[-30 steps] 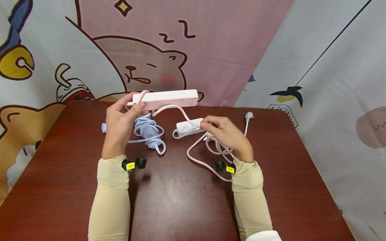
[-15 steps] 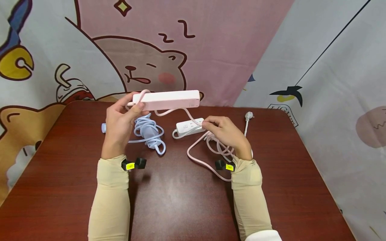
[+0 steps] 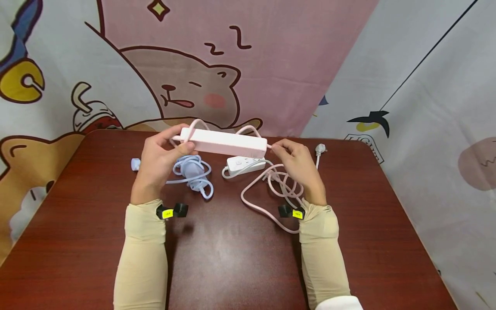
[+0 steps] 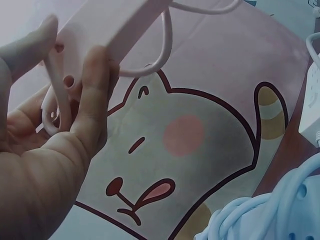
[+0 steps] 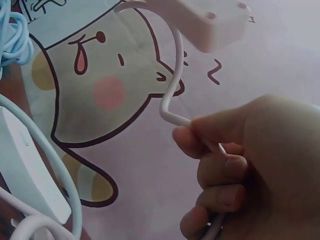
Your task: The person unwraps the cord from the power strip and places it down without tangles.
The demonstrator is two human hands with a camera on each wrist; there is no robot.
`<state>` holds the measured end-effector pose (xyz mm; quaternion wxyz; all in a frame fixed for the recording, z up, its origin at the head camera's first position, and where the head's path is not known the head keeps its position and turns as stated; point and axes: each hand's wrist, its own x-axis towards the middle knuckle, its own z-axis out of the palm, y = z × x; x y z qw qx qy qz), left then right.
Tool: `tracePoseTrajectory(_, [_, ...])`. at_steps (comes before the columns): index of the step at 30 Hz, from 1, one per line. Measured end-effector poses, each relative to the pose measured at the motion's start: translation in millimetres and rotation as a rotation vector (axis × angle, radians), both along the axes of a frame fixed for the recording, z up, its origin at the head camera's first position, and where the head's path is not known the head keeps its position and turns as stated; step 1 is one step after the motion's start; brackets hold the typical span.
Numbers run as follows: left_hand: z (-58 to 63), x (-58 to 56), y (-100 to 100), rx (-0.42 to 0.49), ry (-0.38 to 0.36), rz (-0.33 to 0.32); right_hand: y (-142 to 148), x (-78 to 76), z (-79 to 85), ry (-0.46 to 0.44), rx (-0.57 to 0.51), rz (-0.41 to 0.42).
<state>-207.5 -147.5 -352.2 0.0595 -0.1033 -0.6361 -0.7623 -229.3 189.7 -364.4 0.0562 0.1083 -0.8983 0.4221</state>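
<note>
A pale pink power strip (image 3: 228, 143) is held above the back of the table, its right end tilted lower. My left hand (image 3: 159, 161) grips its left end, thumb in front. Around that end loops the pink cord (image 4: 166, 42), which bows out from the strip in the left wrist view. Off the strip's right end, my right hand (image 3: 300, 165) pinches the same cord (image 5: 178, 60) between thumb and index finger. The other right fingers curl below, with cord passing under them. More pink cord (image 3: 261, 209) lies in loose loops on the table, partly behind my right wrist.
A blue power strip (image 3: 191, 170) wrapped in its cord lies by my left hand, with a blue plug (image 3: 135, 164) left of it. Beneath the held strip is a white power strip (image 3: 237, 165). A white plug (image 3: 320, 149) lies back right on the brown table (image 3: 232, 258).
The pink power strip has moved right and lower, its right end tipping down. Its cord now arcs behind and above the strip instead of hanging below. My right hand has shifted slightly up and right.
</note>
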Motion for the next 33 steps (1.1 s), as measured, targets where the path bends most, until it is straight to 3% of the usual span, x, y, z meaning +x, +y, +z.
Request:
tracePoseTrajectory(5, [1.3, 1.0, -0.9, -0.149, -0.038, 0.003, 3.2, 0.8, 4.1, 0.034, -0.110, -0.076])
tracePoseTrajectory(8, [1.2, 0.8, -1.3, -0.163, -0.061, -0.015, 3.6, 2.4, 7.4, 0.047, -0.180, -0.091])
tracePoseTrajectory(13, [1.1, -0.4, 0.2, -0.046, -0.069, -0.091, 3.0, 5.9, 13.4, 0.054, -0.236, -0.101])
tracePoseTrajectory(17, [1.2, -0.6, 1.0, 0.008, -0.058, -0.111, 3.2, 7.9, 15.8, 0.076, -0.240, -0.106])
tracePoseTrajectory(22, [1.0, 0.8, -0.8, -0.008, -0.064, -0.090, 3.9, 10.2, 18.0, 0.142, -0.285, -0.110])
tracePoseTrajectory(33, [-0.1, 1.0, -4.1, -0.184, -0.042, 0.006, 7.6, 14.2, 23.6, 0.249, -0.477, -0.131])
